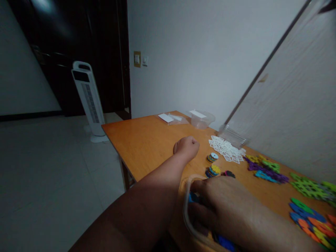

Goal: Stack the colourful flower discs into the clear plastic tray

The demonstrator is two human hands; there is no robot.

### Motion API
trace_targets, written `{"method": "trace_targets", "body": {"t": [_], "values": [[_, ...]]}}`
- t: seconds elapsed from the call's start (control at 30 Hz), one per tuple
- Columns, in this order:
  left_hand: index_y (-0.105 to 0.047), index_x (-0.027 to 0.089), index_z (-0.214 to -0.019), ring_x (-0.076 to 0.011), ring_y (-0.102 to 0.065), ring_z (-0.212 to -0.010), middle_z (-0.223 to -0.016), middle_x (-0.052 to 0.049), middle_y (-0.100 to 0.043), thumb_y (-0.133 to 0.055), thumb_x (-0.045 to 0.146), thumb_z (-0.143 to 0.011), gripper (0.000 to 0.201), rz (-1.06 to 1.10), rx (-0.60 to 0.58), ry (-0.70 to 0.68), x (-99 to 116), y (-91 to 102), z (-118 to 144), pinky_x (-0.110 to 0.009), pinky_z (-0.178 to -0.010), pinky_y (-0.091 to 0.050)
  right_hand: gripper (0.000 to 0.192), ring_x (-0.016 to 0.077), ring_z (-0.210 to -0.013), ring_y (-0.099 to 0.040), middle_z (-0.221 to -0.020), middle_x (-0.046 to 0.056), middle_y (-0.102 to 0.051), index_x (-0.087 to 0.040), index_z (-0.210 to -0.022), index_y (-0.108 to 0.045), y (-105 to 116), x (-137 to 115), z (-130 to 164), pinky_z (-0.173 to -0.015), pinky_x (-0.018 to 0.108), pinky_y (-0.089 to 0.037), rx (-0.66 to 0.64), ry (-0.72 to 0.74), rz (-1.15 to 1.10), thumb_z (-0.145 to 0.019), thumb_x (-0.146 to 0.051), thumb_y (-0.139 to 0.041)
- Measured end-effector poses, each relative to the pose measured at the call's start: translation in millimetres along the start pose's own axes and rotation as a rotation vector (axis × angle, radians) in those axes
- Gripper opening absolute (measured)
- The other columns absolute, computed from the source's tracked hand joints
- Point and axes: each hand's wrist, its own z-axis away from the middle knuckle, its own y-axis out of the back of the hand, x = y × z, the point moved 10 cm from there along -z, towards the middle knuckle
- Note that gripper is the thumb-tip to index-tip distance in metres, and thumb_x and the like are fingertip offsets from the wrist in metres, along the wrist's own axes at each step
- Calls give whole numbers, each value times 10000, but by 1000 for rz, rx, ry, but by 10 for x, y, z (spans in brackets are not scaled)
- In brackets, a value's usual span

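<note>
Item: plastic tub [185, 210], open-topped, rounded at the corners; stands at the near part of the wooden table [141, 140], opening upward. Visible side wall runs away from the viewer toward the wall; the rest lies under a hand or past the lower edge, so its long axis cannot be told. Contents: blue pieces [226, 242], partly seen; their pointing is unclear.

Right hand [223, 199]: back up, reaching leftward over the tub from the right; digits lowered inside with a gap between them. Tips hidden; cannot tell whether anything is gripped.

Left hand [187, 147]: beyond the tub, resting on the table, fingers curled into a fist; forearm slants from lower left to upper right. Nothing shows within the curl.

Beyond the tub: white-topped stack [212, 157] of round pieces, axis near upright; yellow-topped stack [214, 170], leaning; dark round pieces [230, 174], just behind the right hand.

Farther back: white lattice pieces [227, 149], fanned out, long axis running from far left to near right; purple pieces [270, 171], set out along the same slant among yellow and light-blue ones.

At right: green pieces [309, 185], lying flat.
</note>
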Motion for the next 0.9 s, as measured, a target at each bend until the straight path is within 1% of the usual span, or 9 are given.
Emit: {"method": "trace_targets", "body": {"t": [0.23, 0.3, 0.37, 0.5, 0.57, 0.67, 0.73, 0.8, 0.9], "values": [[-752, 284, -888, -191, -655, -824, -935, -27, -761, -553, 352, -862, 212, 4, 2, -1, 8, 14, 10, -268, -669, -422, 179, 229, -653, -668, -741, 68, -734, -252, -829, -700, 36, 21, 22, -576, 314, -388, -21, -13, -26, -889, -353, -564], [-748, 284, -886, -188, -648, -814, -931, -24, -761, -550, 356, -860, 212, 3, 4, 9, 5, 23, 16, -268, -664, -413, 193, 194, -617, -645, -722, 46, -719, -251, -808, -684, 98, 63, 79, -562, 297, -383, -7, 2, -88, -910, -317, -534], [-742, 286, -880, -183, -641, -795, -926, -18, -762, -549, 364, -857, 210, 7, 6, 5, 11, 26, 16, -269, -658, -404, 228, 170, -593, -621, -695, 27, -696, -244, -790, -652, 216, 168, 142, -556, 287, -387, 56, 18, -168, -942, -319, -498], [-738, 291, -865, -183, -639, -777, -921, -11, -763, -544, 361, -852, 206, 7, 18, -4, 12, 36, 6, -273, -639, -390, 303, 178, -621, -602, -700, 32, -672, -229, -834, -633, 495, 644, 225, -554, 287, -399, 259, 1, -306, -988, -418, -454], [-740, 289, -865, -188, -641, -782, -922, -15, -762, -542, 357, -853, 210, -2, 19, 0, 7, 42, 2, -274, -642, -392, 255, 184, -685, -612, -775, 47, -690, -217, -872, -643, 551, 952, 222, -598, 288, -428, 311, -17, -356, -976, -386, -483], [-742, 283, -870, -189, -640, -791, -930, -20, -762, -539, 360, -858, 217, -4, 5, 7, 5, 44, 0, -273, -649, -398, 220, 183, -685, -582, -735, 35, -657, -205, -836, -645, 503, 1423, 182, -626, 294, -436, 302, -111, -292, -937, -351, -514], [-740, 277, -855, -182, -637, -781, -922, -18, -761, -538, 358, -856, 217, 5, -5, 12, 4, 43, 0, -269, -637, -391, 195, 183, -677, -574, -726, 34, -655, -194, -840, -668, 403, 1654, 147, -620, 295, -428, 247, -171, -238, -891, -331, -540], [-736, 273, -841, -175, -635, -768, -907, -14, -758, -545, 357, -850, 209, 14, -8, 17, 2, 44, -1, -268, -619, -379, 211, 187, -677, -580, -743, 41, -671, -183, -898, -703, 286, 1792, 111, -603, 294, -417, 182, -210, -200, -857, -341, -570], [-738, 277, -850, -174, -635, -769, -906, -9, -758, -557, 369, -846, 204, 11, -2, 18, 1, 52, -4, -270, -619, -379, 283, 193, -686, -601, -797, 56, -705, -181, -995, -737, 139, 1845, 51, -591, 293, -414, 112, -222, -180, -847, -380, -601]]}}
